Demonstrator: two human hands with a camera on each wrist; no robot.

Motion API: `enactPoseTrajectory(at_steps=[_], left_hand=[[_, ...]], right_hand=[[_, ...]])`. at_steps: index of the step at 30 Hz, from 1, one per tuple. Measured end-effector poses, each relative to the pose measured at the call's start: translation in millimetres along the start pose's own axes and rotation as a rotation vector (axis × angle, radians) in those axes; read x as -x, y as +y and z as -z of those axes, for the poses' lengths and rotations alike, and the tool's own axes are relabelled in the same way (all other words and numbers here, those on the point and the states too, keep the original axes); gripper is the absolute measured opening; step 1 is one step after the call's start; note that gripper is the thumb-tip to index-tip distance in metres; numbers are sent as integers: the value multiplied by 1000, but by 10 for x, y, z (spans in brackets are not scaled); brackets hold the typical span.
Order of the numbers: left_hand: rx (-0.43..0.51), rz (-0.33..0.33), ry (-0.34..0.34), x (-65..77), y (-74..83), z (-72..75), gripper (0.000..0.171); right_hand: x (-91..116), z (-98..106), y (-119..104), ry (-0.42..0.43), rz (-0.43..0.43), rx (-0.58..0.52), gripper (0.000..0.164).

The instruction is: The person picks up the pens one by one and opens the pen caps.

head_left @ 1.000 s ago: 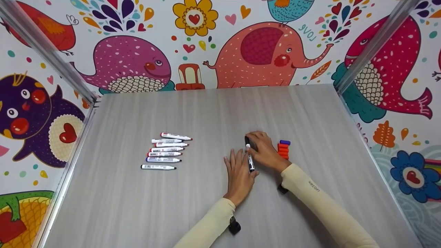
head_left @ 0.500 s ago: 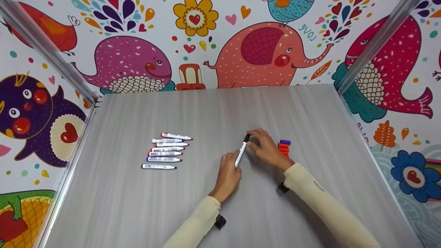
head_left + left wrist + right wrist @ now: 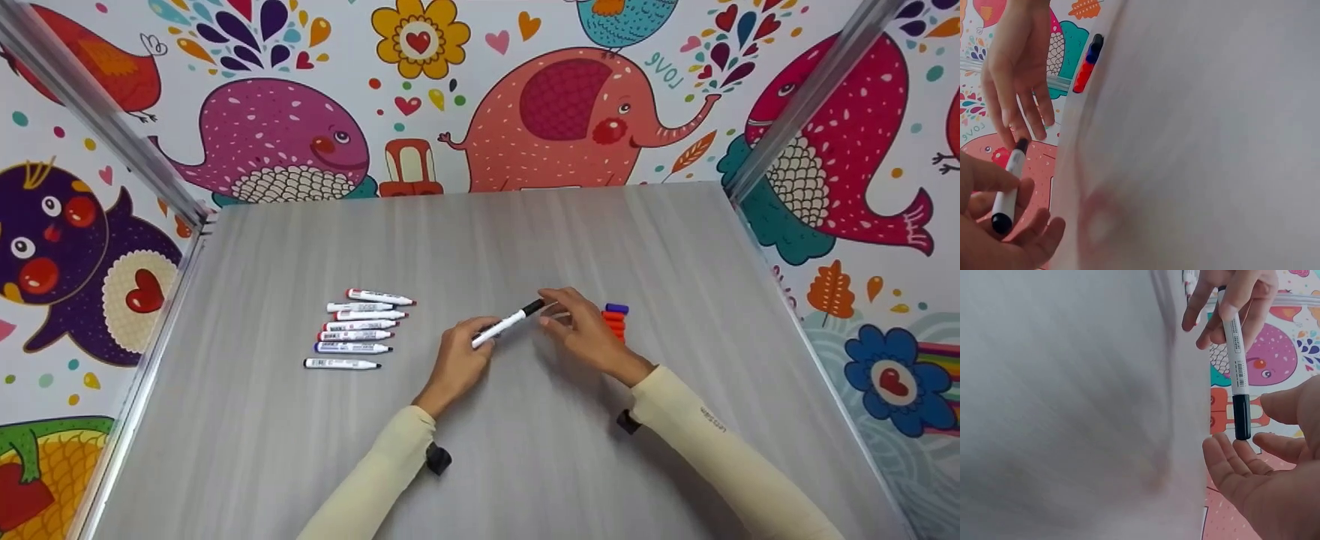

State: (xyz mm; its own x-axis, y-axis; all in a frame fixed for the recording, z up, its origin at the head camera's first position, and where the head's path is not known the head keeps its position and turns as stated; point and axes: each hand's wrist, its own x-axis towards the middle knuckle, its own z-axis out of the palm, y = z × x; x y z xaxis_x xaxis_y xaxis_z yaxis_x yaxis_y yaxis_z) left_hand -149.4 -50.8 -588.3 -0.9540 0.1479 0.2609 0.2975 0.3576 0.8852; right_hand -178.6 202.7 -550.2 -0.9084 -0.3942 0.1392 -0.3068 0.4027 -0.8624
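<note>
My left hand [image 3: 454, 361] pinches a white whiteboard marker [image 3: 504, 327] between thumb and fingers, above the table. Its black cap [image 3: 1242, 417] is on and points toward my right hand [image 3: 589, 337]. The right hand's fingers are spread, with fingertips [image 3: 1220, 443] right at the cap's end and the thumb held apart from it. In the left wrist view the marker's black rear end [image 3: 1002, 223] faces the camera. Several white markers without caps lie in a row at the left, among them a black one [image 3: 343, 364], a blue one [image 3: 353, 348] and red ones [image 3: 364, 325].
Right of my right hand lie loose caps in a line: a blue cap [image 3: 616, 308] and several red caps [image 3: 613, 322]. A black cap [image 3: 1097, 41] shows at the line's end in the left wrist view. Patterned walls [image 3: 300, 135] bound the grey table [image 3: 480, 240].
My left hand has gripped the marker, lifted it from the table and moved left, tilting it. My right hand has loosened from the cap end, its fingers now spread.
</note>
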Motion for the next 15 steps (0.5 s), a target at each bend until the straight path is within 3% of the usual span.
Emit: enactPoseTrajectory(at_steps=[3,6,15], left_hand=[[14,57,-49,5,127,107,30],[8,68,-79,17,159,186,28],[6,32,-147,66,231,327,25]], right_hand=[[61,39,-81,-14,-34,-17,50],[120,50,-142,-32,-58,-35,47],[272,48,-181,-88,-22,9,36]])
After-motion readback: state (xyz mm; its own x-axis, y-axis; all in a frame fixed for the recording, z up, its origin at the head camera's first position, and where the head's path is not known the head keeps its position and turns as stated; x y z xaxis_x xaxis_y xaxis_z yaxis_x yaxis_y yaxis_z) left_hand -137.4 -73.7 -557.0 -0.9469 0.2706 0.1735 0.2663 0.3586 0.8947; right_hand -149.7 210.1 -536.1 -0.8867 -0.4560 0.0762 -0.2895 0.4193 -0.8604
